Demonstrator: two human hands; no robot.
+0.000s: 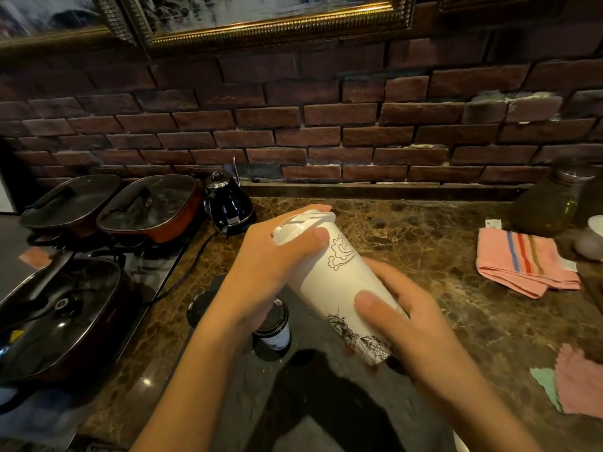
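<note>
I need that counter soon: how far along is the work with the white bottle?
Done: the white bottle is held above the counter, its lid on. In hand: the left hand grips the lid end, the right hand the base, bottle tilted. Left: the lid is not off, and the bottle is not set down.

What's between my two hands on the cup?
In the head view, only the cup's own white wall, with a cloud drawing, shows between the left hand and the right hand.

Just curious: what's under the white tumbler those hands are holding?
A small black-lidded jar stands below the tumbler; the left hand covers part of it, and its contents are hidden.
</note>
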